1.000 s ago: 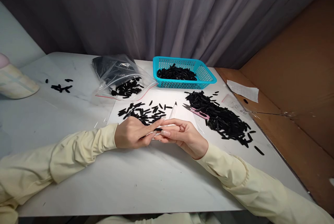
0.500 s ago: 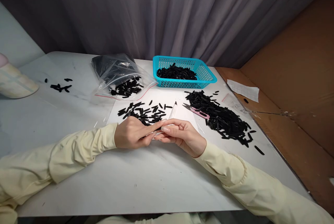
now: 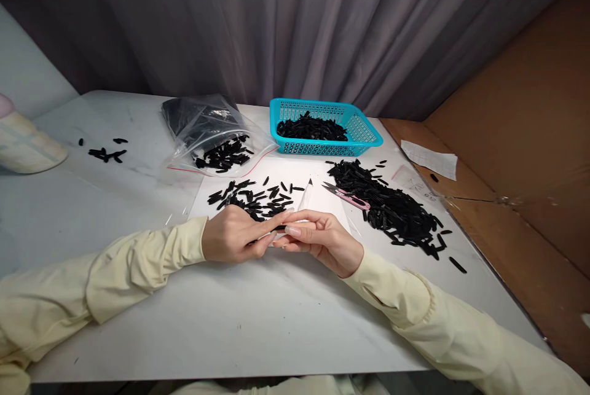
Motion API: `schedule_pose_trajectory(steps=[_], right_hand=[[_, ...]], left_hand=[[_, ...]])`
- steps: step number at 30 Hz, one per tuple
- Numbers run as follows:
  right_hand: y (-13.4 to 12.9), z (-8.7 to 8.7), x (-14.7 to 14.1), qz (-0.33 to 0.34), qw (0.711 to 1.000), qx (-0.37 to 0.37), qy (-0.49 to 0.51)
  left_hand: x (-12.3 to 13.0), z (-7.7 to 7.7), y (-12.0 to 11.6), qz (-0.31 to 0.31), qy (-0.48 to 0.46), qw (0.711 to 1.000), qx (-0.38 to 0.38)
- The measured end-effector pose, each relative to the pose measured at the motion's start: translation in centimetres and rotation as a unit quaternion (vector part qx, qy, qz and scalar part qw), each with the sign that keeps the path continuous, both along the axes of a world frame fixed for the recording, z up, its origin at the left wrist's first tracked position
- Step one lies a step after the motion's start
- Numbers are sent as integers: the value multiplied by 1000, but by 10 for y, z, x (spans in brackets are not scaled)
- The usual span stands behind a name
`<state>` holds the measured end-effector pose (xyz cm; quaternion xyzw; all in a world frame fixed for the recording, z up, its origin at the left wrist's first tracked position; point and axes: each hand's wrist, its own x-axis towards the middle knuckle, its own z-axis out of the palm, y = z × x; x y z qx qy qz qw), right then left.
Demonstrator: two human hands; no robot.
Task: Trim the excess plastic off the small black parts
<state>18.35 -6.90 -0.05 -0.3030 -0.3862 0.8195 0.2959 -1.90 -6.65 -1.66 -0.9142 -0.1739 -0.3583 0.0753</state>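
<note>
My left hand (image 3: 237, 234) and my right hand (image 3: 325, 236) meet at the fingertips over the near edge of a white sheet (image 3: 334, 206). Between them is a small black strip (image 3: 279, 228), pinched by the fingers of both hands. Just beyond my left hand, several loose black pieces (image 3: 276, 196) lie on the sheet. A white pen-like tool (image 3: 306, 195) with a dark tip lies behind my right fingers. Pink-handled snips (image 3: 348, 195) rest beside a large heap of black pieces (image 3: 396, 207).
A blue basket (image 3: 322, 148) of black pieces stands at the back. Left of it lies a clear zip bag (image 3: 184, 152) with more pieces. A few pieces (image 3: 107, 154) and a pale object (image 3: 30, 140) are far left. A paper slip (image 3: 429, 160) lies at right.
The fingers of my right hand have shifted very slightly, and a bit more of the black strip shows between the hands. Everything else stays where it was.
</note>
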Motion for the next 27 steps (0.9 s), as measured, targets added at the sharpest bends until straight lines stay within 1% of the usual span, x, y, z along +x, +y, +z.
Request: schedule_pose_trajectory(steps=[17, 23, 25, 26, 27], right_hand=[[1, -2, 1, -4, 1000, 4, 2], [1, -2, 0, -17, 1000, 4, 11], [0, -2, 0, -23, 1000, 9, 2], [0, -1, 0, -28, 1000, 14, -4], [2, 1, 1, -37, 999, 21, -13]], left_hand=[[0, 0, 0, 9, -1, 1000, -6], [0, -1, -1, 17, -2, 999, -29], [1, -2, -2, 18, -19, 998, -55], [1, -1, -3, 21, -35, 995, -91], [2, 1, -3, 27, -61, 986, -150]])
